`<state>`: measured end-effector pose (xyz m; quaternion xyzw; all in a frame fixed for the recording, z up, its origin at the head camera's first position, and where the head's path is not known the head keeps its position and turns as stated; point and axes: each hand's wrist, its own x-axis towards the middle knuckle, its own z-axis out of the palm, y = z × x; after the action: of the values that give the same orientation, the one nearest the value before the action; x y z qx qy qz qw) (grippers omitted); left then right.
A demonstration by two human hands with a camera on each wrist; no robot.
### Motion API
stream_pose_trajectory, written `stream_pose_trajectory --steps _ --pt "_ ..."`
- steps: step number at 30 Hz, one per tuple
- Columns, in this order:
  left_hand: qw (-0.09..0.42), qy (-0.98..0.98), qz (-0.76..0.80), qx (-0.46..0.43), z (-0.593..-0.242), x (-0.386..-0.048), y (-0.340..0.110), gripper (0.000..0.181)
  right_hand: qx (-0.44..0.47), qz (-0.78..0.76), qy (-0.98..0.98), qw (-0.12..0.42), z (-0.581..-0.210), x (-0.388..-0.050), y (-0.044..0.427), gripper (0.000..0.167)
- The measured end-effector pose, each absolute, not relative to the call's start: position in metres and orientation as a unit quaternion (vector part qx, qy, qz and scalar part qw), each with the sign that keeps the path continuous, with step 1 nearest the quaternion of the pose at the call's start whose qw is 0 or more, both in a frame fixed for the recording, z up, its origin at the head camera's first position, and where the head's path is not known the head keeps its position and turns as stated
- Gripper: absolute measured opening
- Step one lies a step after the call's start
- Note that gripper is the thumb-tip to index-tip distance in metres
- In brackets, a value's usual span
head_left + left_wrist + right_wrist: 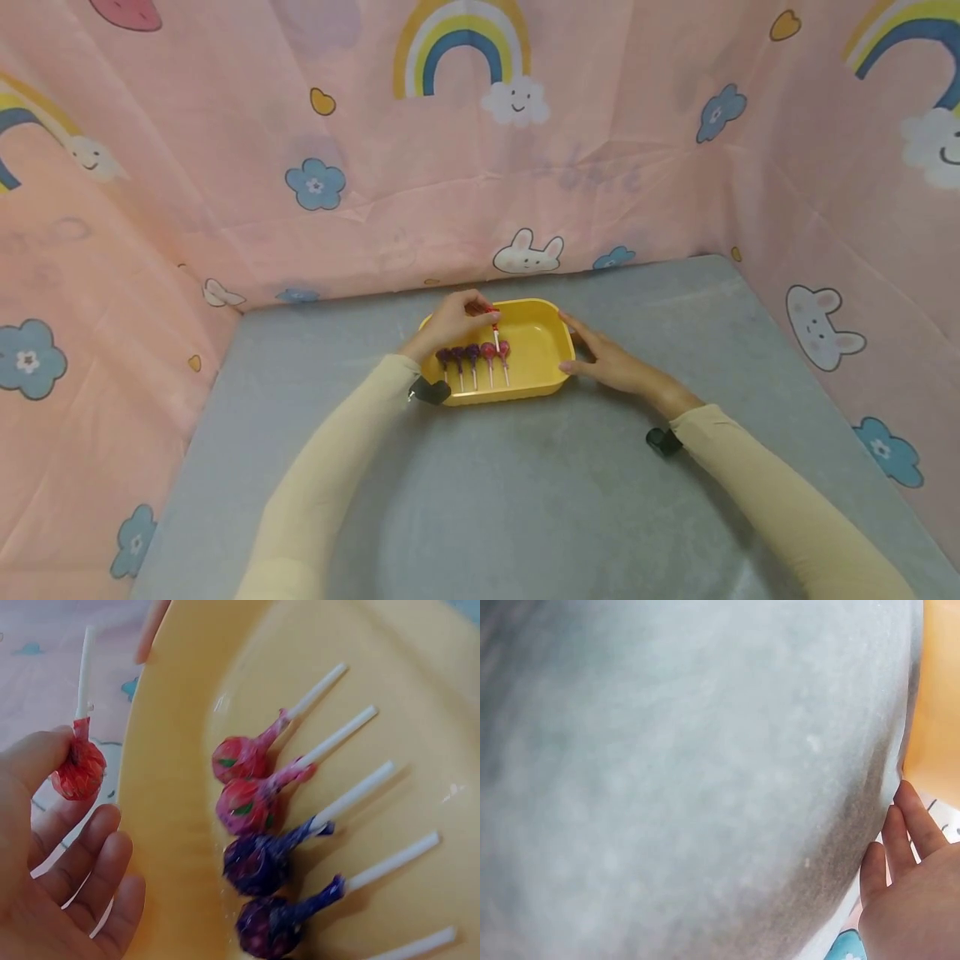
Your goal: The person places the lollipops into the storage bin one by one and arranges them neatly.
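Observation:
My left hand [453,318] pinches a red-wrapped lollipop [79,771] between thumb and fingertips, its white stick free. It is held over the yellow tray [536,333], towards the far side. Inside the tray lie two pink-and-red lollipops [246,806] and, to their left in the head view, three purple lollipops [256,864]. They form a row, with the sticks pointing towards the near side. At the tray's right end, my right hand [611,362] touches the rim with thumb and fingers spread and fairly straight; the right wrist view catches only part of this hand.
The tray stands on a grey table [510,500] near its back edge. A pink cloth [450,192] printed with rainbows, flowers and rabbits rises behind the table and at both sides. Dark devices [663,442] sit at both wrists.

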<state>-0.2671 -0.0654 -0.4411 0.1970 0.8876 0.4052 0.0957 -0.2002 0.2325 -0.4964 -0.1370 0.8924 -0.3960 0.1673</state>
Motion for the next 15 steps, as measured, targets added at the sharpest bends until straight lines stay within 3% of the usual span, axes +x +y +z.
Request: stream_pose_trajectory --steps 15 --pt "0.089 0.882 0.415 0.204 -0.457 -0.259 -0.048 0.026 -0.133 -0.391 0.895 0.168 -0.496 -0.201 0.231 0.092"
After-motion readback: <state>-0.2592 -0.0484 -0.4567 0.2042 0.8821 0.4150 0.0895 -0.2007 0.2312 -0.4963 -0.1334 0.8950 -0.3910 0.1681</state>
